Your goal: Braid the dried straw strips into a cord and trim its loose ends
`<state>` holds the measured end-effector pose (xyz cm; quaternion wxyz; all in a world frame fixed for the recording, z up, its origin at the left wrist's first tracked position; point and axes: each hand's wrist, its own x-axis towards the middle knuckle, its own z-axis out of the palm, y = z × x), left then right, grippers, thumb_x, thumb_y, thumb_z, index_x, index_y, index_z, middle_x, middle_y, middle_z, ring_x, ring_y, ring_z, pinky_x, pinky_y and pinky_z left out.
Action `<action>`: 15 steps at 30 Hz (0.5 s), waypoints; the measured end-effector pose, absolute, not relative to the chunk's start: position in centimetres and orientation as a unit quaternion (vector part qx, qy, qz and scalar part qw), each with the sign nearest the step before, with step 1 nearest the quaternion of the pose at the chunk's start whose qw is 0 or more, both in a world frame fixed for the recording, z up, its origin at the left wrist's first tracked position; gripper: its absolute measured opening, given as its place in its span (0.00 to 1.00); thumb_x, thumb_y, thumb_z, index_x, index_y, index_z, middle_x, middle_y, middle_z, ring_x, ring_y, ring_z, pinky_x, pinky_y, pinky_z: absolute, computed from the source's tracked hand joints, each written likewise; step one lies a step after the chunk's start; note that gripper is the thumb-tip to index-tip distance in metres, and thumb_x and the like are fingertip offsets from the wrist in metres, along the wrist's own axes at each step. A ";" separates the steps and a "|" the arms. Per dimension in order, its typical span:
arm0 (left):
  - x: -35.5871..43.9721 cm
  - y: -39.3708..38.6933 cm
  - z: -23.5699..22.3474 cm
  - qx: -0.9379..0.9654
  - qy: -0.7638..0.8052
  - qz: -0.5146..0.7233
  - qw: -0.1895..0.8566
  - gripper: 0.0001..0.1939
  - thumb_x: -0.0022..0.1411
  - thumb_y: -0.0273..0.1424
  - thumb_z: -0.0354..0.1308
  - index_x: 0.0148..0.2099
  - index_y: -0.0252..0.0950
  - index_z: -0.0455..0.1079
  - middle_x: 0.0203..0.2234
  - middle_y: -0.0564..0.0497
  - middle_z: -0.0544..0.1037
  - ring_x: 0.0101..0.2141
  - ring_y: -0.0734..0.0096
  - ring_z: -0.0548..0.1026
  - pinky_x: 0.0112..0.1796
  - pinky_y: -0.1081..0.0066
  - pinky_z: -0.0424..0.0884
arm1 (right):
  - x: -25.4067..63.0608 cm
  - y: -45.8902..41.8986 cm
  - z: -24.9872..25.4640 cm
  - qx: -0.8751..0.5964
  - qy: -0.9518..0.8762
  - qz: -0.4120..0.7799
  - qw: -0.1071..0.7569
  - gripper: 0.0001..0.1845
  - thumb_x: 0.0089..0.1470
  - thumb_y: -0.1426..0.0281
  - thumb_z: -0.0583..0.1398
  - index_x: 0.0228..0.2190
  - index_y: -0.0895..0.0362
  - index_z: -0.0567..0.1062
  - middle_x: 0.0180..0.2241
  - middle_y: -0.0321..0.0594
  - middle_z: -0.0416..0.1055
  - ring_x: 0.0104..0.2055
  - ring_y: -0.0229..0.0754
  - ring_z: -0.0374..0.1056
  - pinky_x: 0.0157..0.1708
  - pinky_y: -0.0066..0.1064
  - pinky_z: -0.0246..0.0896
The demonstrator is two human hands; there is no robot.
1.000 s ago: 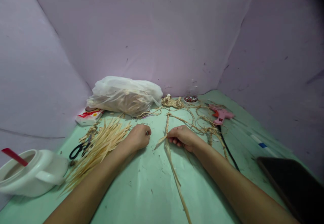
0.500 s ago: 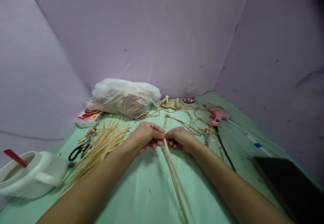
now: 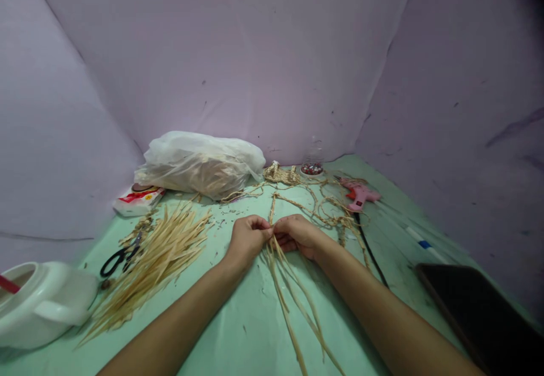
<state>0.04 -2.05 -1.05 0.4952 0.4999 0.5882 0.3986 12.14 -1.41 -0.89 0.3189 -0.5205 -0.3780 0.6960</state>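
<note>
My left hand (image 3: 247, 236) and my right hand (image 3: 296, 232) meet in the middle of the green table (image 3: 238, 330), fingers pinched together on a bunch of pale straw strands (image 3: 293, 296). The loose ends of the strands fan out toward me across the table. Beyond the pinch a braided straw cord (image 3: 272, 206) runs away toward the back wall.
A heap of straw strips (image 3: 157, 257) and black scissors (image 3: 117, 260) lie at the left, with a white pot (image 3: 42, 308) nearer me. A plastic bag of straw (image 3: 199, 166), a red-white packet (image 3: 138, 200), a bead dish (image 3: 311, 168), a pink glue gun (image 3: 357, 194) with black cable, and a dark tablet (image 3: 471, 313) surround the work.
My left hand moved right from beside the straw heap and joined my right hand on the strands. The strand ends now lie spread into several.
</note>
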 end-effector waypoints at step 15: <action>-0.8 -1.3 -0.8 0.510 0.618 0.317 0.508 0.05 0.42 0.25 0.58 0.20 0.32 0.63 0.06 0.59 0.60 0.10 0.83 0.54 0.13 0.78 0.47 | 11.9 -1.3 -1.7 -0.512 -0.379 0.687 0.349 0.06 0.37 0.80 0.54 0.16 0.59 0.66 0.11 0.34 0.66 0.12 0.32 0.60 0.13 0.22 0.54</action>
